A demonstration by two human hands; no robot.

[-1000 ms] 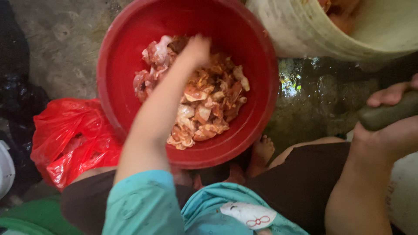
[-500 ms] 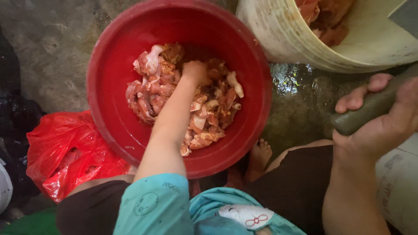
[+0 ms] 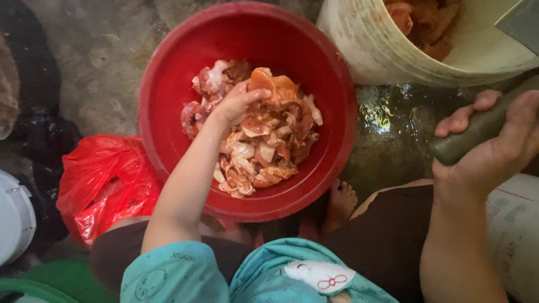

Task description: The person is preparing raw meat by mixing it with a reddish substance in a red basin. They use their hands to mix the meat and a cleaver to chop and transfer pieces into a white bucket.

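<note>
Wet floor; left hand (image 3: 238, 104) grips meat (image 3: 269, 84) (red basin (image 3: 168, 95)).

The person wears a short-sleeved teal cotton top (image 3: 174, 275) with faint dark printed outlines and a white patch bearing a red looped drawing (image 3: 320, 276) on the chest. Dark brown shorts (image 3: 387, 241) cover the lap. Both forearms are bare below the sleeves; the bare foot (image 3: 339, 203) shows between the hands.

Raw meat pieces (image 3: 264, 146), pink-orange, heaped in red basin (image 3: 168, 84); dark handle (image 3: 477, 132) tilted.
</note>
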